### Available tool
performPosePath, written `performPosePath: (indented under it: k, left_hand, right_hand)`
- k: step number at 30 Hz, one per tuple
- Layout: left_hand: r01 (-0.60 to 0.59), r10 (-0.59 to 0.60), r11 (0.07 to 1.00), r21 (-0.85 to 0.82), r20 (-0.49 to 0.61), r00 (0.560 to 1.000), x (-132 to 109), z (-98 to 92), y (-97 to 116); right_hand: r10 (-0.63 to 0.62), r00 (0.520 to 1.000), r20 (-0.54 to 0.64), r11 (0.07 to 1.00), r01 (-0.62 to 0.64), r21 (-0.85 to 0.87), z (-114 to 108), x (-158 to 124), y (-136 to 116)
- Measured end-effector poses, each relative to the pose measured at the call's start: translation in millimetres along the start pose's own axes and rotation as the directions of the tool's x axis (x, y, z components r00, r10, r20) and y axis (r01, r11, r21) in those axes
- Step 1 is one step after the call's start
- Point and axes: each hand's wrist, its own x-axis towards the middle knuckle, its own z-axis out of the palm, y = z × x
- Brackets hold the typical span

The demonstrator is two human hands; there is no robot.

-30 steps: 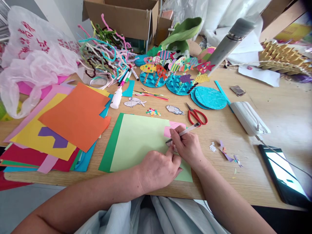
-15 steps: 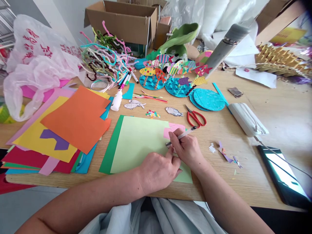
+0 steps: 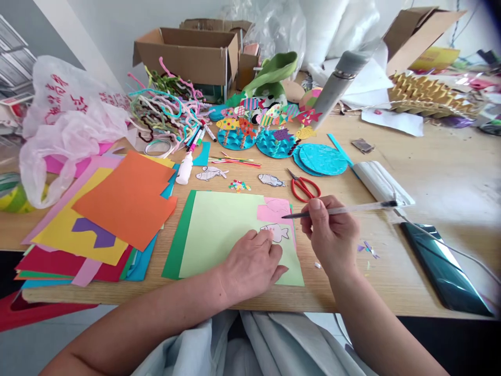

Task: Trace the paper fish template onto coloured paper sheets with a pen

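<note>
My right hand (image 3: 331,235) grips a slim pen (image 3: 340,210) with a clear barrel, its tip raised over a pink paper piece (image 3: 270,211) with faint drawn lines. Fingertips of my left hand (image 3: 252,258) press on a small outlined paper fish (image 3: 278,233), partly covering its head end; the fingers are stretched out. Both the fish and the pink piece lie on a pale green sheet (image 3: 219,224), with a darker green sheet (image 3: 176,250) beneath. Red-handled scissors (image 3: 303,188) lie just beyond my right hand.
Coloured paper (image 3: 129,203) is piled at left. Beyond the green sheets are two paper fish, paper dots (image 3: 239,185), a white bottle (image 3: 185,168) and blue discs (image 3: 323,158). Pipe cleaners (image 3: 168,109) heap up behind. A power bank (image 3: 381,183) and phone (image 3: 442,266) are at right.
My right hand has lifted the pen off the paper and moved right. The outlined fish now shows more. My left hand stays on the sheet; the camera view has shifted slightly.
</note>
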Motion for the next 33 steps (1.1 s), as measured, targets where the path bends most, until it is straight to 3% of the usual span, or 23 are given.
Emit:
performPosePath:
  k: [4,9,14,18,22,27,33]
  left_hand:
    - [-0.026,0.026,1.000,0.004,-0.046,0.999,2,1.5,0]
    - [-0.039,0.037,0.998,-0.052,-0.026,0.999,6,-3.0,-3]
    - [-0.028,0.035,0.995,-0.097,0.068,0.997,17,-25.1,-10]
    - [-0.054,0.049,0.998,0.018,0.194,0.980,33,-44.2,-19]
    - [-0.217,0.179,0.970,0.106,0.292,0.940,49,-48.5,-33]
    - [-0.184,0.162,0.982,0.039,0.324,0.932,67,-43.6,-44]
    - [-0.165,0.155,0.986,-0.001,0.352,0.923,70,-45.7,-42]
  right_hand:
    - [0.032,0.997,-0.070,0.999,-0.032,0.003,-18,-16,-1]
    - [0.089,0.992,-0.092,0.995,-0.085,0.051,-31,-41,15]
    - [0.144,0.989,0.014,0.979,-0.145,0.145,-37,-58,27]
    - [0.107,0.984,0.140,0.964,-0.137,0.227,-34,-70,32]
    - [0.018,0.982,0.190,0.997,-0.033,0.074,-25,-74,33]
    - [-0.127,0.968,0.217,0.983,0.152,-0.104,-14,-70,29]
    - [-0.199,0.945,0.261,0.951,0.251,-0.183,-11,-67,30]
